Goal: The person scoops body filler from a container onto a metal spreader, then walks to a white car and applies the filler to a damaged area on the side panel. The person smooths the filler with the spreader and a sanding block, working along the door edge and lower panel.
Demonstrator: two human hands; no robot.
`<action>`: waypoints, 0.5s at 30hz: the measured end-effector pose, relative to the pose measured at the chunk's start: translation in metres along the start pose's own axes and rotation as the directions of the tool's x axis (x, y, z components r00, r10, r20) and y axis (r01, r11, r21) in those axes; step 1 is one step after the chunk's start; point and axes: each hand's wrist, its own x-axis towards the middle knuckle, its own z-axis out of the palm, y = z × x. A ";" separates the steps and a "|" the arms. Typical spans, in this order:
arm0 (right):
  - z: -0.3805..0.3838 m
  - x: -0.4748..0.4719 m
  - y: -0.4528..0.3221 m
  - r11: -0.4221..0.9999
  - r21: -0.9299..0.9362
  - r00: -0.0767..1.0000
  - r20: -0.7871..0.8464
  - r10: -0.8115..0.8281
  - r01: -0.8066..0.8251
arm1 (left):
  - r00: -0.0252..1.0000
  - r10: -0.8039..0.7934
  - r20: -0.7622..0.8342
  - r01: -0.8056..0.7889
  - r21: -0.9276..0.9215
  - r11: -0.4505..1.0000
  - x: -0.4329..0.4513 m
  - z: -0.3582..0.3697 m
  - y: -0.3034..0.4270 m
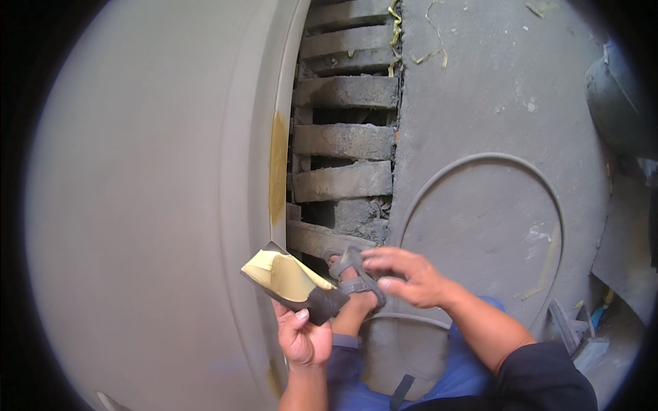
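My left hand (303,334) grips a dark, flat spreader board (329,304) from below. Pale yellow filler paste (290,277) lies thickly over the board's upper face. To the right, my right hand (403,275) hangs above my sandalled foot with its fingers apart; no tool shows in it. Beside the board stands a large grey panel (154,180), curved in the picture, with a dried ochre filler patch (277,169) along its edge.
Worn concrete slats (344,141) with dark gaps run beside the panel. A hose (488,155) curves over the grey floor at the right. My sandal (354,277) is near the slats. Yellow strips (396,31) lie at the top, and a metal frame (563,326) stands lower right.
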 end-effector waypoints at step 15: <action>-0.043 -0.039 -0.136 0.893 0.448 0.940 -0.293 0.176 -0.028 | 0.963 -0.053 0.264 0.158 -0.397 0.904 -0.076 0.032 -0.002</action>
